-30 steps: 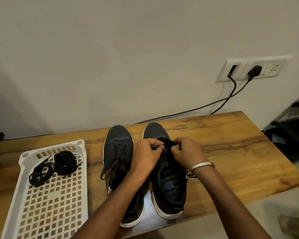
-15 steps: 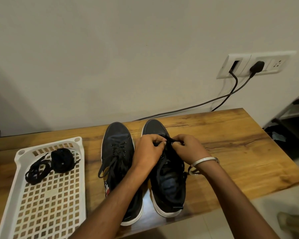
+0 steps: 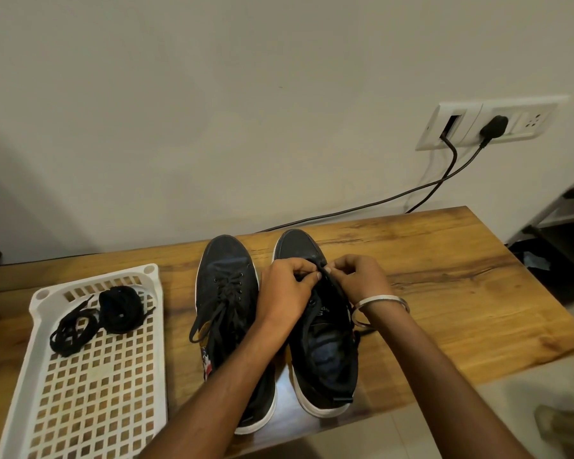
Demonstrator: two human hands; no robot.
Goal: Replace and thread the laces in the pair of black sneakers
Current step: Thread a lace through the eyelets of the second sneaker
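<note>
Two black sneakers with white soles stand side by side on the wooden table (image 3: 444, 276), toes toward the wall. The left sneaker (image 3: 227, 293) is laced, its lace ends hanging loose. Over the eyelets of the right sneaker (image 3: 325, 342) both my hands meet. My left hand (image 3: 287, 288) pinches the black lace (image 3: 337, 286) near the toe end. My right hand (image 3: 358, 276), with a silver bangle at the wrist, pinches the same lace just beside it. The lace runs down the shoe's right side.
A white perforated tray (image 3: 90, 376) sits at the left with a loose black lace (image 3: 72, 329) and a coiled black lace bundle (image 3: 121, 308). Two black cables (image 3: 362, 207) run from a wall socket (image 3: 487, 125) behind the table. A metal rack (image 3: 557, 210) stands at the right.
The view has shifted slightly, with the shoes sitting higher in frame. Both hands stay at the top eyelets of the right sneaker, fingers working the lace with small movements.
</note>
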